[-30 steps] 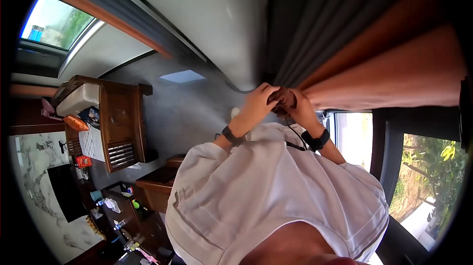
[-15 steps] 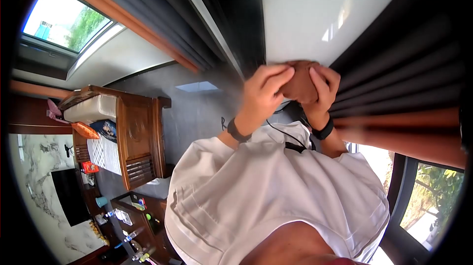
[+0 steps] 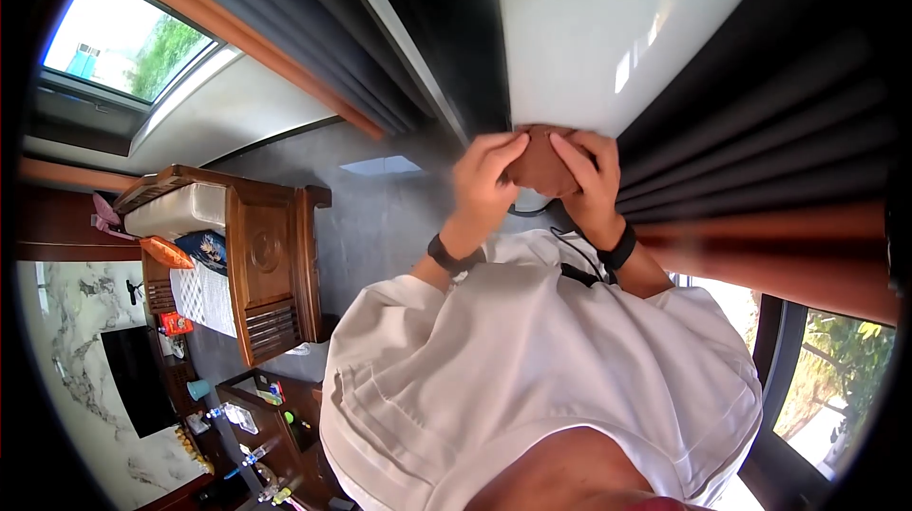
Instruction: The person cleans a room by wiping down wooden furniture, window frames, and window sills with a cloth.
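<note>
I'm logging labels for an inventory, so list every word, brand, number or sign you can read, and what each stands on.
No text can be read.
Red package: any print is too small to read.
Brown cloth: no lettering shows on the visible side.

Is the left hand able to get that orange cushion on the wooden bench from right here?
Probably not. The left hand is holding the brown bundle, and the orange cushion seems too far off, with grey floor and part of the wooden bench in between.
</note>
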Motion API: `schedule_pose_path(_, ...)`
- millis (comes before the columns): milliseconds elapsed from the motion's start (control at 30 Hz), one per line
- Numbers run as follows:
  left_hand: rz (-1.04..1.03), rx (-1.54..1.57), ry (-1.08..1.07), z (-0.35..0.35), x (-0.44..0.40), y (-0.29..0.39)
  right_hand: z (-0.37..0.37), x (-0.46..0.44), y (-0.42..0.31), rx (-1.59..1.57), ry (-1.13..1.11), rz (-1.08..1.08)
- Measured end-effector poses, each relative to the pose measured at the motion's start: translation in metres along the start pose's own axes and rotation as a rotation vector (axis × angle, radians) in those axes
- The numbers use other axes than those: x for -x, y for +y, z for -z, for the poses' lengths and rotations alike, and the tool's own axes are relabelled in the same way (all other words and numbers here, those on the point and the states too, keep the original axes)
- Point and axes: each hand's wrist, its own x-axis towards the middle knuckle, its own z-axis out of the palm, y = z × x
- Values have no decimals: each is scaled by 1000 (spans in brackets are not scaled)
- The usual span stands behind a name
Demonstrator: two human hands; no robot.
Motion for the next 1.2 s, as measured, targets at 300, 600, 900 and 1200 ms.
schedule_pose_path(300, -107, -99, -28, -48, -46, 56, 35, -16, 26, 63, 356, -42)
schedule_pose_path(600, 149, -152, -126, -34, 45, 13, -6, 69, 39, -68, 73, -171)
schedule_pose_path(900, -82, -154, 137, -11, -49, 48, 19, -49, -5, -33, 247, 82)
schedule_pose_path(1200, -94, -94, 27, -38, -26, 40, 36, -21, 20, -11, 233, -2)
